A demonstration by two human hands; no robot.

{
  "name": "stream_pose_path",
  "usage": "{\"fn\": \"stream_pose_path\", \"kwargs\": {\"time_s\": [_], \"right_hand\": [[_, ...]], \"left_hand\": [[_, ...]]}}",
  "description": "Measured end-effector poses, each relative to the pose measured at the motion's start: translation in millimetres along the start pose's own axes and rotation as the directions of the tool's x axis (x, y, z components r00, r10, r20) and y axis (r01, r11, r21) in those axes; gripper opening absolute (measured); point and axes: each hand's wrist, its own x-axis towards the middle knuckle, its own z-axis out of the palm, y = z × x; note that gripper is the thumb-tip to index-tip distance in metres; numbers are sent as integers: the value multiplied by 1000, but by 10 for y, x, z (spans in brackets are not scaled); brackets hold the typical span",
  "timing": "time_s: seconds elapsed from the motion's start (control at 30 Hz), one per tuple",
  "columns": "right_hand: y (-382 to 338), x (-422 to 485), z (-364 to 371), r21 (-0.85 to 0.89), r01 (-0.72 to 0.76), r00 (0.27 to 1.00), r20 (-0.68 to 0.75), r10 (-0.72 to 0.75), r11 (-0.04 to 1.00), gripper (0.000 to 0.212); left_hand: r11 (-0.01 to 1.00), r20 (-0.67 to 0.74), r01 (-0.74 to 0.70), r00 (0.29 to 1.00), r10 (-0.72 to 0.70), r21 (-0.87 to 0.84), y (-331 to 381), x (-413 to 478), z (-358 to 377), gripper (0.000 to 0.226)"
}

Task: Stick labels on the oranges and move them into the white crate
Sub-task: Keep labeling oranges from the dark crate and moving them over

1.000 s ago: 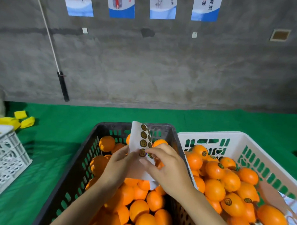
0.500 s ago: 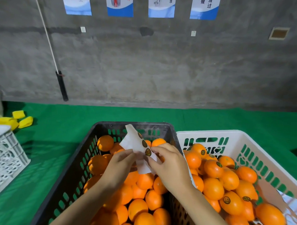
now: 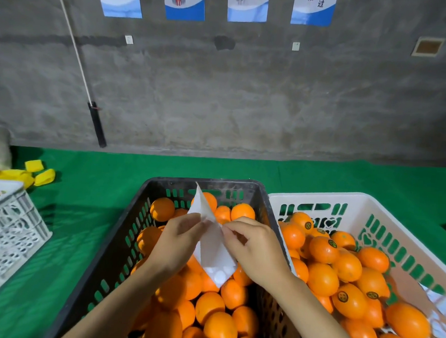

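Note:
A black crate (image 3: pixel 116 253) holds several unlabelled oranges (image 3: pixel 212 307). To its right stands the white crate (image 3: pixel 353 200) with several oranges (image 3: pixel 323 250) that carry dark round labels. Over the black crate my left hand (image 3: pixel 175 243) pinches a white label sheet (image 3: pixel 213 247) by its left edge. The sheet is turned so its blank back faces me. My right hand (image 3: pixel 254 244) pinches at the sheet's right edge with thumb and forefinger; whatever lies between those fingertips is hidden.
Both crates sit on a green cloth (image 3: pixel 87 201) against a grey concrete wall. A white lattice crate (image 3: pixel 7 233) stands at the left edge, with yellow pieces (image 3: pixel 37 173) behind it. A black-handled pole (image 3: pixel 96 125) leans on the wall.
The label sheet has turned from showing its dark stickers to showing its blank back. Both hands have stayed over the black crate, pinching the sheet.

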Motion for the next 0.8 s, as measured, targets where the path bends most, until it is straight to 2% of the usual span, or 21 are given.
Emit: {"fn": "stream_pose_path", "kwargs": {"time_s": [0.13, 0.23, 0.37, 0.5, 0.7, 0.8], "right_hand": [[-26, 18, -36, -38, -7, 999, -46, 6, 999, 19], [-41, 3, -27, -27, 5, 998, 59, -3, 1000, 19], [-83, -64, 40, -125, 50, 947, 321, -7, 991, 18], [-293, -100, 158, -235, 164, 837, 547, -9, 958, 28], [-937, -226, 724, -264, 330, 705, 707, -51, 906, 39], [-1062, -152, 929, -261, 312, 763, 642, -77, 913, 42]], "left_hand": [[998, -244, 2, 970, -18, -65, 74, 71, -150, 20], [984, -368, 36, 925, -100, -176, 106, 86, -279, 20], [968, -426, 73, 888, -173, -241, 104, 106, -398, 22], [948, -423, 91, 879, -220, -305, 130, 134, -470, 26], [926, -364, 101, 900, -242, -364, 131, 96, -481, 28], [917, -359, 108, 897, -256, -385, 96, 96, -512, 28]]}}
